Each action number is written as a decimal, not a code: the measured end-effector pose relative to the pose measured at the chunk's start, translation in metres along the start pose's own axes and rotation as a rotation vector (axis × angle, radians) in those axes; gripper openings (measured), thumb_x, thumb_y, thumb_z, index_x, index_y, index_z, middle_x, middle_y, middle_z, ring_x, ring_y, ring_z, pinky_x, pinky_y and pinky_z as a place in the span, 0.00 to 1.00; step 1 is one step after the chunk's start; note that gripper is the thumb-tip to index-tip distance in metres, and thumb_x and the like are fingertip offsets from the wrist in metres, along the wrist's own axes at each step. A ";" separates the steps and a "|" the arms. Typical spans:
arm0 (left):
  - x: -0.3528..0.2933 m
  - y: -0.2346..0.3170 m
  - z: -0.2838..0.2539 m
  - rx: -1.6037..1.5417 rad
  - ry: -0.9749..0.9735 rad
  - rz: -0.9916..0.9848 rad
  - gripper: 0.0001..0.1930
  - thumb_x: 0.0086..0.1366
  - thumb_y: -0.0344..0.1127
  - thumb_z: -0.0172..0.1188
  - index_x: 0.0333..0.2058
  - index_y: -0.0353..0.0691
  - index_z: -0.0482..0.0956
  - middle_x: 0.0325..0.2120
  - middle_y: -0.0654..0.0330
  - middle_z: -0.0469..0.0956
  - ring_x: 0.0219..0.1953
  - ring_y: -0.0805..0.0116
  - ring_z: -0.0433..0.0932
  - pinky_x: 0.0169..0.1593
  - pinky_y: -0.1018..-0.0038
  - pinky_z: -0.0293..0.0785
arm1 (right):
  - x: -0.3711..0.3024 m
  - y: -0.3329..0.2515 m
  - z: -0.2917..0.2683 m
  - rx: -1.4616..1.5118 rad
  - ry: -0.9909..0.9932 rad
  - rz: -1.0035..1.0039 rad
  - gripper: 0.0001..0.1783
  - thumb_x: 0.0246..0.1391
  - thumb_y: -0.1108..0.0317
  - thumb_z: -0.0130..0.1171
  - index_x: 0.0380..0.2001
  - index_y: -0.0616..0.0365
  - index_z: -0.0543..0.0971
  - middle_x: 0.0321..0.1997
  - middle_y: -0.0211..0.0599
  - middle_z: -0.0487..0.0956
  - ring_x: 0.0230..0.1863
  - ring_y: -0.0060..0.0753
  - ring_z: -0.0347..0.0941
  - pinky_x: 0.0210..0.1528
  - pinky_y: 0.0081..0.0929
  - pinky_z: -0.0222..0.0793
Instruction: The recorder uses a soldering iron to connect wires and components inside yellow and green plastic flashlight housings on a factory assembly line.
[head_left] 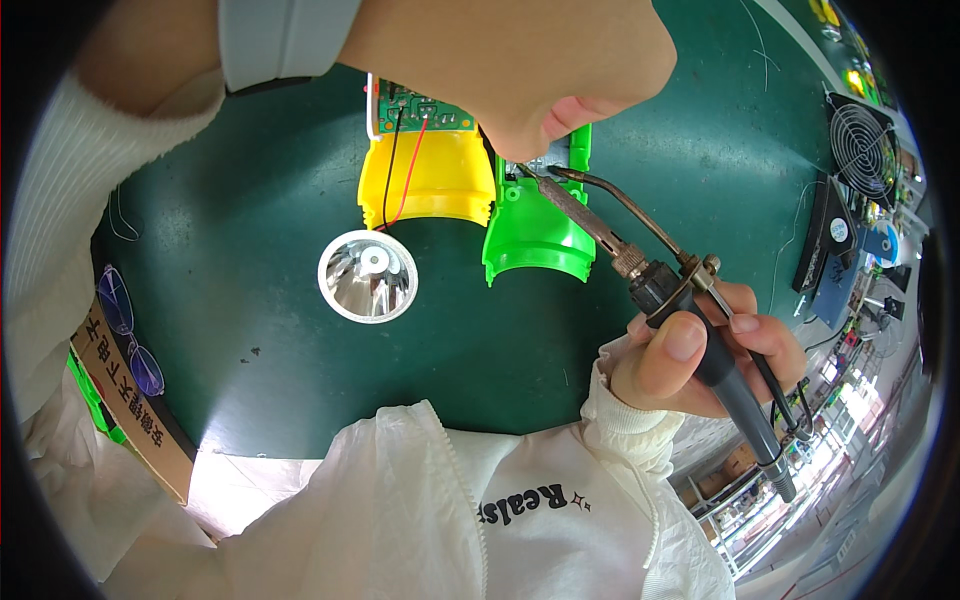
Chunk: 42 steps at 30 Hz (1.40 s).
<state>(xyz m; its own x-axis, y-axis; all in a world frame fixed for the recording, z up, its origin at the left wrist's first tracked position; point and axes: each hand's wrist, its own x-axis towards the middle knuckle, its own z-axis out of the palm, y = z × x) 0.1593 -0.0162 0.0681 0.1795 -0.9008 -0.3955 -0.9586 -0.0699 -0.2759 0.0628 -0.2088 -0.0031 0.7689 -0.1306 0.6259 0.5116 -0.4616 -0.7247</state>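
My right hand (665, 365) grips a black-handled soldering iron (655, 288) with a thin curved metal tube clamped along it. The iron's tip and the tube's end meet at a green plastic housing half (540, 232). Over that housing bends my left hand (530, 60), fingers curled and closed; what they pinch is hidden behind the hand. Beside the green half lies a yellow housing half (425, 178), with a green circuit board (440, 118) at its far end. Red and black wires (409, 170) run from the board towards a round silver reflector (367, 277).
Everything lies on a dark green work surface (270, 340). At the left edge are folded glasses (130, 330) and a cardboard box (135, 410). A black fan (862, 150) and a dark box-like object (828, 235) stand at the right edge.
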 end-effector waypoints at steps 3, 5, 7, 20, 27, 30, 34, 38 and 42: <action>0.007 -0.007 0.012 -0.103 0.124 0.079 0.01 0.52 0.26 0.55 0.25 0.38 0.73 0.23 0.64 0.71 0.30 0.69 0.75 0.33 0.77 0.74 | -0.005 0.015 -0.024 -0.023 -0.277 0.065 0.27 0.38 0.65 0.64 0.30 0.60 0.55 0.15 0.27 0.65 0.13 0.14 0.57 0.24 0.08 0.54; 0.009 -0.006 0.008 -0.086 0.012 0.043 0.01 0.52 0.26 0.55 0.25 0.38 0.73 0.23 0.64 0.72 0.30 0.69 0.75 0.31 0.77 0.74 | -0.005 0.016 -0.016 0.071 -0.140 0.040 0.27 0.37 0.67 0.64 0.30 0.59 0.54 0.14 0.26 0.63 0.12 0.15 0.54 0.22 0.09 0.53; 0.014 -0.008 0.010 -0.067 -0.097 0.007 0.01 0.52 0.27 0.56 0.25 0.37 0.73 0.24 0.64 0.72 0.30 0.69 0.75 0.30 0.77 0.73 | -0.007 0.021 -0.027 0.063 -0.175 0.031 0.25 0.38 0.67 0.63 0.29 0.59 0.55 0.15 0.25 0.62 0.15 0.15 0.56 0.25 0.09 0.54; 0.020 0.001 0.017 -0.881 0.084 -0.250 0.07 0.52 0.32 0.54 0.20 0.35 0.71 0.22 0.57 0.70 0.29 0.64 0.70 0.34 0.72 0.68 | -0.002 0.016 -0.046 0.306 -0.092 0.129 0.21 0.46 0.59 0.57 0.33 0.57 0.58 0.18 0.30 0.63 0.20 0.20 0.60 0.28 0.15 0.61; 0.023 0.019 0.030 -0.646 0.358 -0.287 0.07 0.54 0.35 0.53 0.23 0.37 0.69 0.27 0.61 0.68 0.35 0.65 0.67 0.40 0.72 0.66 | 0.010 0.041 -0.060 0.162 0.207 0.115 0.25 0.43 0.55 0.60 0.33 0.57 0.59 0.10 0.33 0.63 0.07 0.19 0.56 0.11 0.15 0.57; 0.024 0.029 0.043 -0.513 0.410 -0.311 0.05 0.55 0.33 0.51 0.25 0.38 0.68 0.28 0.61 0.67 0.36 0.66 0.66 0.41 0.74 0.65 | 0.008 0.047 -0.065 0.123 0.303 0.125 0.22 0.42 0.59 0.58 0.34 0.57 0.60 0.11 0.34 0.63 0.06 0.19 0.55 0.08 0.12 0.52; 0.018 0.038 0.043 -0.410 0.386 -0.355 0.04 0.55 0.32 0.51 0.27 0.40 0.67 0.29 0.62 0.66 0.37 0.68 0.66 0.44 0.73 0.64 | 0.008 0.051 -0.069 0.187 0.348 0.196 0.17 0.43 0.63 0.54 0.33 0.58 0.61 0.12 0.35 0.63 0.06 0.18 0.52 0.08 0.12 0.47; 0.013 0.044 0.036 -0.340 0.451 -0.402 0.04 0.55 0.32 0.52 0.27 0.42 0.67 0.31 0.63 0.67 0.38 0.67 0.66 0.45 0.71 0.62 | 0.009 0.052 -0.070 0.271 0.375 0.269 0.16 0.44 0.65 0.54 0.33 0.58 0.61 0.15 0.35 0.64 0.08 0.18 0.53 0.08 0.12 0.49; 0.015 0.060 0.012 -0.440 0.589 -0.632 0.06 0.53 0.33 0.56 0.27 0.42 0.67 0.29 0.63 0.69 0.35 0.65 0.68 0.42 0.72 0.63 | 0.010 0.050 -0.071 0.384 0.435 0.320 0.15 0.44 0.68 0.55 0.33 0.57 0.61 0.24 0.35 0.66 0.13 0.17 0.57 0.09 0.13 0.52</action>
<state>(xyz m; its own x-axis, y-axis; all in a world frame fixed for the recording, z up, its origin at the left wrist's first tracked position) 0.1070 -0.0288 0.0346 0.6656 -0.7036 0.2488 -0.7415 -0.6613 0.1133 0.0688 -0.2953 -0.0127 0.7217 -0.5891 0.3634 0.4458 -0.0059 -0.8951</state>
